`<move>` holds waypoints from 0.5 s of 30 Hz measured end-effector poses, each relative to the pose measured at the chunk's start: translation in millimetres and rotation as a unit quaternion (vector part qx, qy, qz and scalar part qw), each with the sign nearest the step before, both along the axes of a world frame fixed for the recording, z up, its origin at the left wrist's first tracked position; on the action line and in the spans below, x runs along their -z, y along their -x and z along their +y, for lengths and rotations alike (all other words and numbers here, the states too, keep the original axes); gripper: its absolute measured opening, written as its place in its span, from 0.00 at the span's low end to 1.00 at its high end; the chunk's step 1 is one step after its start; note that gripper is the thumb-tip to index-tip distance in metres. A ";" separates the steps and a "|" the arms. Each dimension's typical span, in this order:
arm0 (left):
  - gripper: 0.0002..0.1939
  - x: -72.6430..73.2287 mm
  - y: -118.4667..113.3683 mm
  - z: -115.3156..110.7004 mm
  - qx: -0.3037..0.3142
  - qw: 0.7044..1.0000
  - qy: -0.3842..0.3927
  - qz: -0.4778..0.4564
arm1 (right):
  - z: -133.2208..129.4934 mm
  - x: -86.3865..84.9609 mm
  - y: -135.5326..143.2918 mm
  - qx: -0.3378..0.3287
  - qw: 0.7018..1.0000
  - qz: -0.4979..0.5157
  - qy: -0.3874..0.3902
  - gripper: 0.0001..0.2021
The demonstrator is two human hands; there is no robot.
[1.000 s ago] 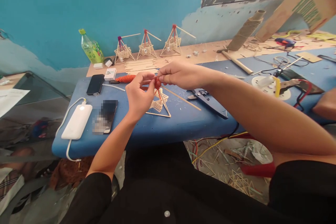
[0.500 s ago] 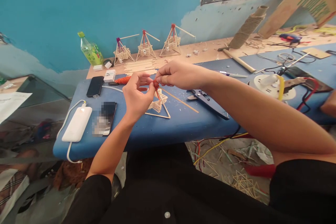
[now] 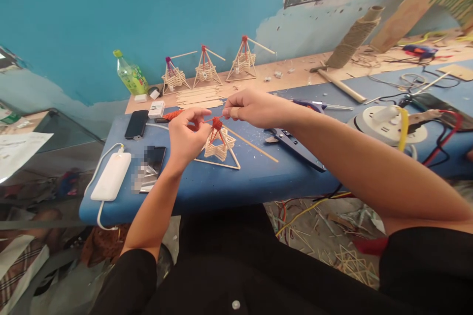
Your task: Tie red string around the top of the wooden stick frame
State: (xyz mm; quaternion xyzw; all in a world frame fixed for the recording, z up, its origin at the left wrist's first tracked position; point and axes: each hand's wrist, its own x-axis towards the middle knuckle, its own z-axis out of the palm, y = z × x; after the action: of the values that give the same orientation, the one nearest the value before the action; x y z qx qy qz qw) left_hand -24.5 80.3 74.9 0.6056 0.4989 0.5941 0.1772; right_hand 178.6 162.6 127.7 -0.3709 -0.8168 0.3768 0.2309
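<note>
A small pyramid frame of thin wooden sticks (image 3: pixel 216 150) stands on the blue table, with star-shaped layers of sticks inside it. Red-orange string (image 3: pixel 217 123) is wound round its peak. On the left of the peak, my left hand (image 3: pixel 188 135) pinches one end of the string between thumb and finger. My right hand (image 3: pixel 246 108) grips the other end on the right, fingers closed, and the string looks stretched between the two. A single long stick (image 3: pixel 254 145) lies beside the frame, under my right forearm.
Three similar stick frames (image 3: pixel 207 71) stand along the wall behind loose sticks (image 3: pixel 199 96). Cutting pliers (image 3: pixel 295 147) lie right of the work. A power strip (image 3: pixel 388 125), hammer (image 3: pixel 342 86) and twine roll (image 3: pixel 354 37) are further right. Phones (image 3: pixel 136 124) and a white power bank (image 3: pixel 111 176) lie left.
My hands have drawn apart from the peak, the right one to the right and the left one to the left. The wrapped peak now shows between them.
</note>
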 end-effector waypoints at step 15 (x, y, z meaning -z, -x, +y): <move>0.06 11.3 12.6 8.4 0.208 0.956 0.043 -0.204 | -4.8 42.9 3.0 0.002 0.947 0.249 0.203 0.07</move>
State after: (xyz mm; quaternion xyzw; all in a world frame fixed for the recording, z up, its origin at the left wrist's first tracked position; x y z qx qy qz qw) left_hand -37.2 88.7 63.7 0.5538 0.3401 0.6331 0.4205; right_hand 175.6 157.8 84.8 -0.3058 -0.6386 0.6145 0.3480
